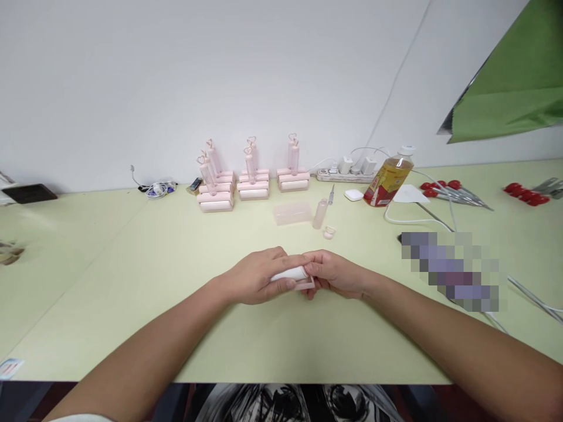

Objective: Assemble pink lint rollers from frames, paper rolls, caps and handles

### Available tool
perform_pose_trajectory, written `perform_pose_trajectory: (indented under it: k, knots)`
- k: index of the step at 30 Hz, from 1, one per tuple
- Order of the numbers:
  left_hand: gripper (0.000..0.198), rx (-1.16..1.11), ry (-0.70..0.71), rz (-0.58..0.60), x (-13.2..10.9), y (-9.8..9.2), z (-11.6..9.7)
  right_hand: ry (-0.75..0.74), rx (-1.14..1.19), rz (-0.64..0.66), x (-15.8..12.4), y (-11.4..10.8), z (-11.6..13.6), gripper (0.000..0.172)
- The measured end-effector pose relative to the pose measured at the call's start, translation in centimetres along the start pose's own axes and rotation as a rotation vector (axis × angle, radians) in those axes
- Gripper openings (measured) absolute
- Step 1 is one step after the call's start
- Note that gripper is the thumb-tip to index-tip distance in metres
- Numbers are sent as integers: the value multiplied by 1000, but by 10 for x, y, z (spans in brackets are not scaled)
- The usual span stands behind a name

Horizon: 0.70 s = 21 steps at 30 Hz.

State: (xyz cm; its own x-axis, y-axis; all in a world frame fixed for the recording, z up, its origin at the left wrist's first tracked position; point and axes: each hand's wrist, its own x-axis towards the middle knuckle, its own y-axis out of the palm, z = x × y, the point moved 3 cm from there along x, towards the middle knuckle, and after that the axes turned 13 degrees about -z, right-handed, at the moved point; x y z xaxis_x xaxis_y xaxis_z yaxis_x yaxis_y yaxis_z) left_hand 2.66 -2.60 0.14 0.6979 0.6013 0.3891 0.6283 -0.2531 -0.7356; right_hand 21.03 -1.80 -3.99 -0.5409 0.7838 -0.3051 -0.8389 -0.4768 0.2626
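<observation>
Between my two hands is a lint roller [289, 274], its white roll set in a pale pink frame. My left hand [257, 275] is closed on the roll from the left, fingers above and thumb along its near side. From the right, my right hand [338, 275] grips the frame's end, with some fingers hidden beneath. Beyond the hands lie a translucent pink cover [292, 213], an upright pink handle tube [320, 214] and a small pink cap with a loop [329, 232]. A small pointed grey tool [331, 194] is behind the tube.
Several pink lint rollers [215, 202] with upright handles line the wall side. To the right are a power strip [347, 174], a drink bottle [389, 179], red-handled tools [457, 192] and a pixelated object [453, 272]. A coiled white cable [158, 189] lies at left.
</observation>
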Motion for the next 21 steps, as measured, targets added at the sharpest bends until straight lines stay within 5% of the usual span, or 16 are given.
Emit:
perform_pose_trajectory:
  k: [21]
  knots:
    - [48, 104, 42, 4, 2, 3, 6, -60, -15, -179, -2, 0, 9, 45]
